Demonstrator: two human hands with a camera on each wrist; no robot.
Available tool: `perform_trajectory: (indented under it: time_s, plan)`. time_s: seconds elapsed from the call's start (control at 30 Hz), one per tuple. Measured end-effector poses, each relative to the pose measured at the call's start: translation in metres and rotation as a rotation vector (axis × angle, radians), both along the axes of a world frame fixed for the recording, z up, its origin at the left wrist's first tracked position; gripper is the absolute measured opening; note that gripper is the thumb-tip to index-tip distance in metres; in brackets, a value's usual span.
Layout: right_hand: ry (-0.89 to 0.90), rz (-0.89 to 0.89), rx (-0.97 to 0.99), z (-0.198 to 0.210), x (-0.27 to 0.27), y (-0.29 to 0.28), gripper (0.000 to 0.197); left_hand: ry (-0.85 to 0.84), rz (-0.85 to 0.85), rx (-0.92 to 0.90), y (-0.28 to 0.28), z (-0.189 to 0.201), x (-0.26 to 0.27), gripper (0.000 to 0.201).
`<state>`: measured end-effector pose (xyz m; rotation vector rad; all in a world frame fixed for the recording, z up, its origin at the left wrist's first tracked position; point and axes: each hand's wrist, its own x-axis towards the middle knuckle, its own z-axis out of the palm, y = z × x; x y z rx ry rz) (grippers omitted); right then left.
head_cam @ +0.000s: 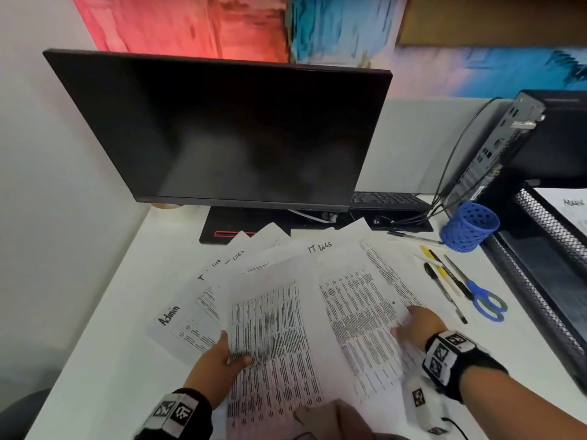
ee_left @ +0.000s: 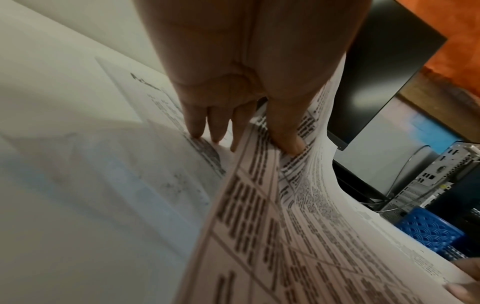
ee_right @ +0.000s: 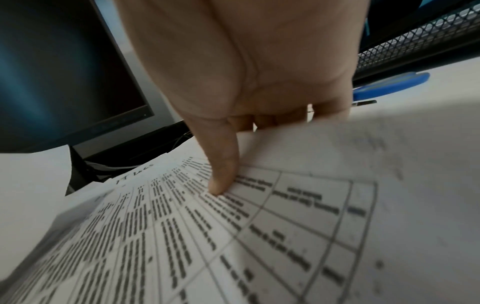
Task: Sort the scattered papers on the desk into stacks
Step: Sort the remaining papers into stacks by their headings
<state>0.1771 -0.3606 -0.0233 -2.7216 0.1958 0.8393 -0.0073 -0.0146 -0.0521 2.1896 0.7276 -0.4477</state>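
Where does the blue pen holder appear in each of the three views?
Head: the blue pen holder stands at the right, between the papers and the mesh tray.
Left wrist: at the lower right edge, partly behind a curled sheet.
Right wrist: not in view.
Shared landmark: the dark monitor, seen at upper right and upper left in the wrist views.

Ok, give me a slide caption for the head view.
Left hand and right hand each pinch a printed sheet from papers fanned out before a dark monitor.
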Motion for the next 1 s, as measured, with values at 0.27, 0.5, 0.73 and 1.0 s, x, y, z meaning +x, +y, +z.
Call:
perform_trajectory:
  time_s: [0.27,0.5,0.73,1.0]
  plan:
    - [-0.112,-0.146,0.292,0.026,-0.003,-0.007,0.043,-0.19,0.03,-0.02,-0.008,0.02,0.002,0.038]
    - [-0.046,-0.189,0.623,0.037,-0.024,0.01,0.014,-0.255,0.337,-0.195,-0.014,0.034,0.006,0.03]
    - [0.151,-0.059,0.861,0.035,-0.05,0.052,0.024,-0.446,0.531,-0.542,-0.025,0.057,0.013,0.057]
    - [-0.163,-0.341,0.658,0.012,0.001,0.042,0.03,-0.367,0.43,-0.667,-0.017,0.051,-0.002,0.034]
